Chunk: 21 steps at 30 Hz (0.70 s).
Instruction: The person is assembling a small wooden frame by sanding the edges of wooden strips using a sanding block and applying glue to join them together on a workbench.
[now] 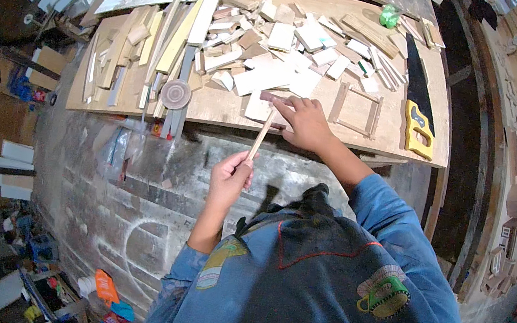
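A slim pale wooden stick (261, 138) slants up and away from my left hand (232, 176), whose fingers and thumb close round its near end. Its far end meets the fingertips of my right hand (307, 126) at the front edge of the workbench. Those fingers are bent together beside a small reddish-brown piece (267, 97); what exactly they grip is hidden. Under them lies a flat pale board (256, 110). A small rectangular wooden frame (356, 111) rests on the bench to the right of my right hand.
Wood offcuts (281, 37) heap across the workbench (383, 141). Long strips (180, 37) and a round wooden disc (176, 94) lie at left. At right are a handsaw (418, 127) with a yellow handle and a green bottle piece (389, 16). An orange bag (107, 286) is on the floor.
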{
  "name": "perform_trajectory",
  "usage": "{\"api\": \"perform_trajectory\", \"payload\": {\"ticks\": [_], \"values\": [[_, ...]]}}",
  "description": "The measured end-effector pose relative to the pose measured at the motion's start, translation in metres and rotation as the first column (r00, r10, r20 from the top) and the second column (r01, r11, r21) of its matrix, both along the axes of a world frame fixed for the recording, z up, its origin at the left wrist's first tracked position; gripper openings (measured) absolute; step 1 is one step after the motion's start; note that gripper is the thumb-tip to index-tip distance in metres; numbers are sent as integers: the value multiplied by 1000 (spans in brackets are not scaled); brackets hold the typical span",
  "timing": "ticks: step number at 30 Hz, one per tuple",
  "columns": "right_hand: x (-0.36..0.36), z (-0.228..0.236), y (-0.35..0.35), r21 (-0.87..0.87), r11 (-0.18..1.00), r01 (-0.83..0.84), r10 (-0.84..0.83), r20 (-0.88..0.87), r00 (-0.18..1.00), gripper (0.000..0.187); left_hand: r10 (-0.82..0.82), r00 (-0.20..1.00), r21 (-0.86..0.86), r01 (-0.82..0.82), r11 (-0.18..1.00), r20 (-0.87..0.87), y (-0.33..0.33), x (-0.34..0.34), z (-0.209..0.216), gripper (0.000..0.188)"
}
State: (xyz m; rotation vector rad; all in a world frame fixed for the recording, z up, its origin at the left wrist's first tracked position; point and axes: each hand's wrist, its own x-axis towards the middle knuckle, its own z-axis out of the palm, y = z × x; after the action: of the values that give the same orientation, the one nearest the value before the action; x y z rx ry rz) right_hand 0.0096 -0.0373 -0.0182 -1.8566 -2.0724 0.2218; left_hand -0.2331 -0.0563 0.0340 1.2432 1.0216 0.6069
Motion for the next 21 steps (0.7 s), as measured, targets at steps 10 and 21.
{"api": "perform_trajectory", "payload": {"ticks": [10, 21], "values": [[-2, 34, -27, 216, 969, 118, -58, -264, 963, 52, -14, 967, 402, 119, 908, -254, -4, 9, -1, 26], [37, 57, -132, 137, 974, 180, -87, -508, 857, 36, -172, 869, 571, 443, 691, -464, -6, 63, 1, 20]]}}
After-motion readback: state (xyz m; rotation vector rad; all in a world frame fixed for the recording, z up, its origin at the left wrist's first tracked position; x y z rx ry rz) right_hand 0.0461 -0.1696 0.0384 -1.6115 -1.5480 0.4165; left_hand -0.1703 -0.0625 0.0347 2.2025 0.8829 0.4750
